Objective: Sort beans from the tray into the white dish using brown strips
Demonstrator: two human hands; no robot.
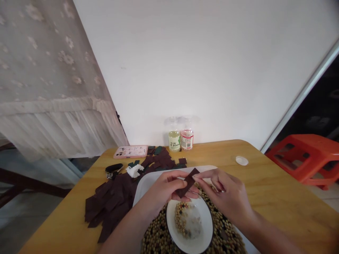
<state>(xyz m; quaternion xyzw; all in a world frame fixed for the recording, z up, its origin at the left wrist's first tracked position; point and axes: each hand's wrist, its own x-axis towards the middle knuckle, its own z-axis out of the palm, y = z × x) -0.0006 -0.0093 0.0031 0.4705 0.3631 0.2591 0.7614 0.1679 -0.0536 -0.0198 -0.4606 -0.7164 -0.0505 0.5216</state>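
My left hand [173,184] is closed on a thin dark brown rectangular piece [187,187], thumb on top and fingers beneath. At its upper right edge, the thumb and forefinger of my right hand [224,190] are pinched together; whatever lies between these fingertips is too small to make out. Both hands are above a white bowl [171,225] with a dark rim, which holds tan and dark beads and a whitish, translucent patch. Around the bowl, many tan and dark beads [157,234] fill a white tray [143,187].
A heap of similar dark brown pieces [113,204] covers the table's left side. Behind it are a phone [131,151], black key fob [113,167] and crumpled tissue [134,170]. Two bottles [174,141] stand by the wall. A white lid [242,161] and red stool [307,158] are rightward.
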